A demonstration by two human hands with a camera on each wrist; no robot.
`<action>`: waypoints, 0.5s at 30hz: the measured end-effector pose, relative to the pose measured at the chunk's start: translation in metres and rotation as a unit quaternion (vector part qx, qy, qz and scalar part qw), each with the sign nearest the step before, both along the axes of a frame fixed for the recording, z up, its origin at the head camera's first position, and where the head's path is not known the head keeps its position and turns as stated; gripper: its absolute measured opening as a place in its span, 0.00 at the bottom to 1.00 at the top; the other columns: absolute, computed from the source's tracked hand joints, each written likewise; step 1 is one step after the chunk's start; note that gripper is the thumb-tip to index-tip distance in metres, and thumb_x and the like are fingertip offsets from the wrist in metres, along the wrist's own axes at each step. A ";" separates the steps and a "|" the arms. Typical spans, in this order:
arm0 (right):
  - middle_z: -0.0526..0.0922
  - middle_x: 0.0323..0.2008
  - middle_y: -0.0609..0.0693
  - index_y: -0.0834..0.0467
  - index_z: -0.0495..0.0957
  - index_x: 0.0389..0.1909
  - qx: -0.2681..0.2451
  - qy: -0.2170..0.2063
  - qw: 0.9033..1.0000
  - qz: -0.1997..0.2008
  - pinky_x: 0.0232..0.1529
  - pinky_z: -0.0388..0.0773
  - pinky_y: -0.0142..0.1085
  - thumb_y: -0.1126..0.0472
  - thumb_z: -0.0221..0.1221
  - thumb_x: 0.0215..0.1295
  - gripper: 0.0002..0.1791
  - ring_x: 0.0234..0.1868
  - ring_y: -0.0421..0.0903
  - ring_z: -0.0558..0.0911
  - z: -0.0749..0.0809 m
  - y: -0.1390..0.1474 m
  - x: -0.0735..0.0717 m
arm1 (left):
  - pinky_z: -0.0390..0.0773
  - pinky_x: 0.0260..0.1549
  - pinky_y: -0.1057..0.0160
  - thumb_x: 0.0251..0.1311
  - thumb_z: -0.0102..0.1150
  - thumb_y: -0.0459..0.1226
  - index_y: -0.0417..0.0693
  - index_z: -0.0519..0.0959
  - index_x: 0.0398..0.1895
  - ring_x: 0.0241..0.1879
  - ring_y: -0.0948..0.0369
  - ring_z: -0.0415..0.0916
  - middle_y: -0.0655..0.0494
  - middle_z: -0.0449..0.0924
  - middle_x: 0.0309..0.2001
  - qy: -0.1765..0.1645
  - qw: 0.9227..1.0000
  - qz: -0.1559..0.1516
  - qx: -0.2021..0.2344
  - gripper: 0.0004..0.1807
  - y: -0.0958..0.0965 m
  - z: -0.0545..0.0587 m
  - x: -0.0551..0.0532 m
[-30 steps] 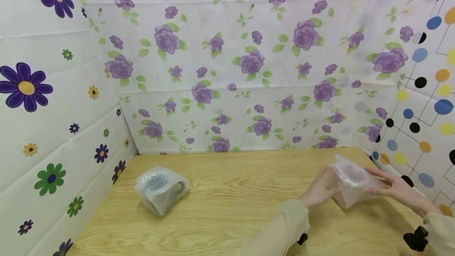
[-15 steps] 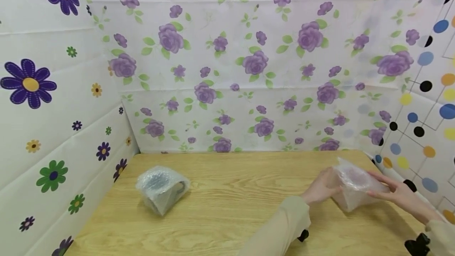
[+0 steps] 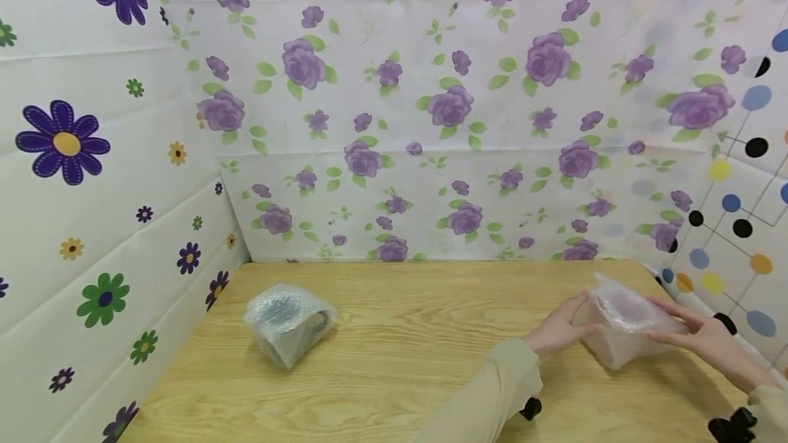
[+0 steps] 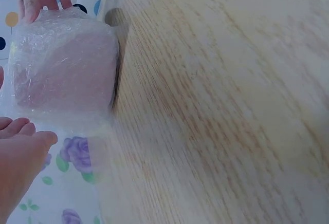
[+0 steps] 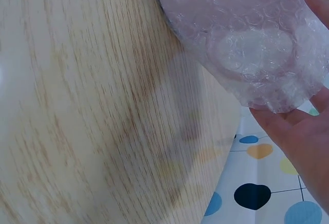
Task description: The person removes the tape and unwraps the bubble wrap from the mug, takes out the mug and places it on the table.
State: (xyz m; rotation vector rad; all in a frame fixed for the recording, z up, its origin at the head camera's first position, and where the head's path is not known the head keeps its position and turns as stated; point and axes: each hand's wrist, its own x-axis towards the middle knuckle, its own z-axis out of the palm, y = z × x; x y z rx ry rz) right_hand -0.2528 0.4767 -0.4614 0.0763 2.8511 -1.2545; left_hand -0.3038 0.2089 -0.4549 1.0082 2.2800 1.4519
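Note:
A pinkish, rounded item (image 4: 67, 75) shows through clear bubble wrap; its kind is hidden by the wrap. The bundle (image 3: 624, 327) is tilted near the table's right side, between both hands. My left hand (image 3: 559, 325) holds its left side, with the thumb in front and the fingers partly hidden behind. From the right, my right hand (image 3: 711, 344) grips the other end, thumb and fingers spread around the wrap. In the right wrist view, fingers of the right hand (image 5: 303, 131) lie against the bundle's crinkled lower end.
A second bubble-wrapped bundle (image 3: 288, 323), with something dark inside, stands at the left on the wood-grain table (image 3: 394, 361). A purple-flowered sheet (image 3: 425, 122) hangs behind the table, with patterned sheets on both sides.
The whole head view has shifted slightly, so the scene sits farther right. Both hands stay at the right bundle, which shows little movement against the table.

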 end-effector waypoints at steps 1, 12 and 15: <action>0.42 0.64 0.72 0.58 0.47 0.69 0.000 -0.001 1.000 -0.002 0.38 0.68 0.59 0.41 0.58 0.55 0.48 0.56 0.75 0.52 0.000 0.000 0.000 | 0.54 0.57 0.65 0.62 0.53 0.43 0.49 0.53 0.69 0.63 0.65 0.49 0.61 0.53 0.66 -0.002 1.000 -0.001 0.001 0.34 0.000 0.000 0.000; 0.42 0.64 0.71 0.60 0.48 0.69 -0.004 0.016 1.000 0.002 0.41 0.65 0.62 0.42 0.59 0.55 0.48 0.58 0.73 0.50 0.004 -0.005 -0.002 | 0.58 0.55 0.62 0.62 0.53 0.44 0.56 0.56 0.68 0.62 0.64 0.52 0.66 0.56 0.64 -0.013 0.999 0.028 0.028 0.32 -0.005 -0.007 0.000; 0.43 0.64 0.71 0.59 0.48 0.69 -0.007 0.019 1.000 0.010 0.41 0.65 0.62 0.42 0.59 0.56 0.47 0.58 0.73 0.50 0.006 -0.008 -0.003 | 0.59 0.55 0.62 0.62 0.52 0.45 0.53 0.56 0.68 0.61 0.65 0.52 0.65 0.55 0.64 0.008 0.999 0.027 0.038 0.32 -0.006 -0.008 -0.002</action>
